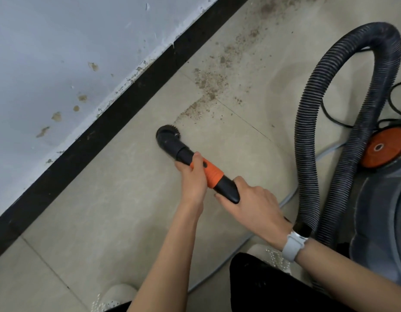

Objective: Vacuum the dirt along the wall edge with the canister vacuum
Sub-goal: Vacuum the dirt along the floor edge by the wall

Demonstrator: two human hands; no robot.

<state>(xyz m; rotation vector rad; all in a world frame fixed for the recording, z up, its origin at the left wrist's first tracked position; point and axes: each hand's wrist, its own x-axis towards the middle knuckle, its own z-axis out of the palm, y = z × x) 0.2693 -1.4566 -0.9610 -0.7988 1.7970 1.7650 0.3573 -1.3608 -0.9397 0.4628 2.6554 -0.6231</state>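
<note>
1. Nearest the camera, the person's two forearms are reaching forward, a pale watch (294,245) sitting on the right wrist, both hands meeting on one tool.
2. The right hand (254,204) is wrapping round the rear black end of the nozzle wand (205,172), probably to steer and push it.
3. The left hand (192,176) is gripping the wand just ahead, fingers curled over its orange collar, likely pressing the tip down. The hands are sitting close together but not touching.
4. The round brush head (167,134) is resting on the tile floor (118,199), near the black baseboard (100,134) but apart from it, angled toward the dirt.
5. To the right, the ribbed black hose (307,154) is looping up and back down beside the canister vacuum (383,217), which is standing near the person so the hose keeps slack.
6. Farther on, the dirt (208,84) is lying as brown crumbly specks in a loose band running along the wall edge, starting just beyond the brush; most of it appears not yet collected.
7. The grey wall (60,64) is showing brown smudges.
</note>
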